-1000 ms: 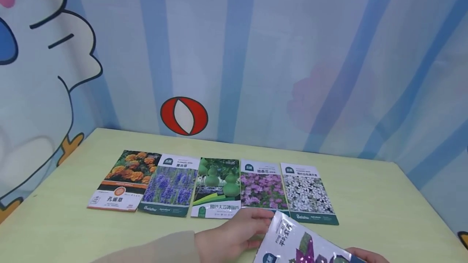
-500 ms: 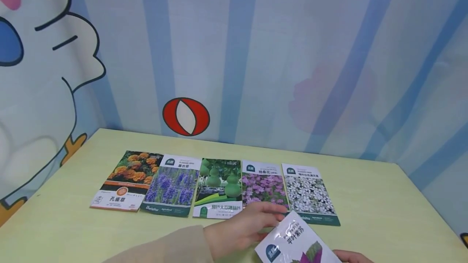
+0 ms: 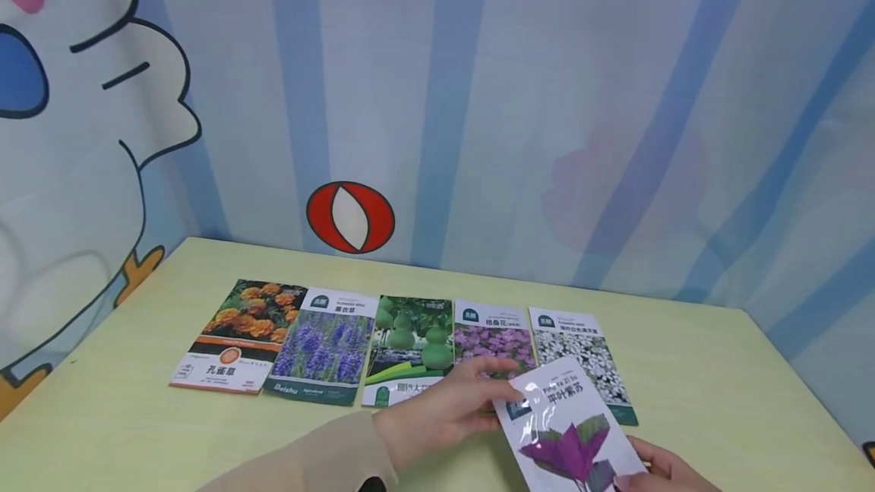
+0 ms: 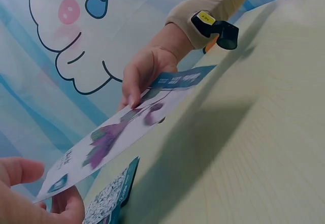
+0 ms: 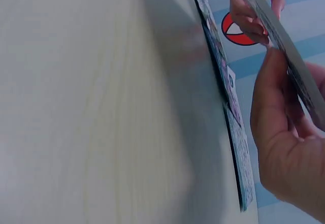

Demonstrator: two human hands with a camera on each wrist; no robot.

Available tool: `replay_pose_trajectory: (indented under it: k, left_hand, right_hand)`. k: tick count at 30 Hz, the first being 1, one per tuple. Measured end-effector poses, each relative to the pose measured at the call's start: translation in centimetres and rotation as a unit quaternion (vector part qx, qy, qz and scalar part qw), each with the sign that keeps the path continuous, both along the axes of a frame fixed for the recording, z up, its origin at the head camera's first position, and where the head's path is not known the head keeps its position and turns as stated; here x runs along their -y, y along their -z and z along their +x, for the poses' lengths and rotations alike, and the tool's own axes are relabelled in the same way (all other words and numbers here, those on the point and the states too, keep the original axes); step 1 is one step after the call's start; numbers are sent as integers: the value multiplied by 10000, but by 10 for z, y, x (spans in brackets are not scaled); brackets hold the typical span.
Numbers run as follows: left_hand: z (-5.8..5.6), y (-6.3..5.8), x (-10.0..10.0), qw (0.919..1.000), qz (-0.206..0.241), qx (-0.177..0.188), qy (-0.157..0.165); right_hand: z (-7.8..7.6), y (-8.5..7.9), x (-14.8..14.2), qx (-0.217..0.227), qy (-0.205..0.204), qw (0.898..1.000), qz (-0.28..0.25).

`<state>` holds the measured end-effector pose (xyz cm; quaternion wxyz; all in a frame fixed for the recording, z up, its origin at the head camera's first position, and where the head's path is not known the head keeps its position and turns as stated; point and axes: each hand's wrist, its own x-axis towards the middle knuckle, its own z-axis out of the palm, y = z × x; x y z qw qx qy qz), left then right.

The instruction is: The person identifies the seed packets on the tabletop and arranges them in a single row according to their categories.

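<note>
A white seed packet (image 3: 570, 424) with a purple-leaf picture is held tilted above the table, in front of the row of packets. My right hand (image 3: 659, 469) grips its lower right edge, thumb on the printed face. At the upper left corner is my left hand (image 3: 451, 405), its thumb over the face and its fingers (image 4: 71, 203) curled beneath, as the left wrist view shows. Seen by the right wrist camera, the packet is nearly edge-on in my right hand (image 5: 284, 127). It partly covers the white-flower packet (image 3: 577, 348) and the pink-flower packet (image 3: 492, 340).
Left of those lie a gourd packet (image 3: 410, 332), a purple-flower packet (image 3: 321, 348) and an orange-flower packet (image 3: 239, 332), all face up in a row. The pale yellow table (image 3: 718, 378) ends at a printed blue-striped backdrop (image 3: 519, 112).
The held packet has turned more upright and come up farther into view. My left hand has shifted slightly right and now has its thumb over the packet's corner. The row stays put.
</note>
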<state>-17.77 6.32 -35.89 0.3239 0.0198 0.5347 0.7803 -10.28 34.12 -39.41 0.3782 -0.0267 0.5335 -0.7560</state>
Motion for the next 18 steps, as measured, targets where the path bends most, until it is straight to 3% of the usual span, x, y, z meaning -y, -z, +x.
replay_pose_trajectory:
  k: [5, 14, 18]
  left_hand:
    - [0, 4, -6, 9997, 29, 89, -226]
    - [2, 8, -12, 10000, 46, -2, -35]
    - [3, 9, -15, 10000, 38, -10, -29]
  right_hand:
    - [-2, -9, 18, 207, 926, 9915, 896]
    - [-14, -22, 44, 394, 1933, 9723, 1254]
    - [-21, -27, 47, 364, 2248, 9674, 1111]
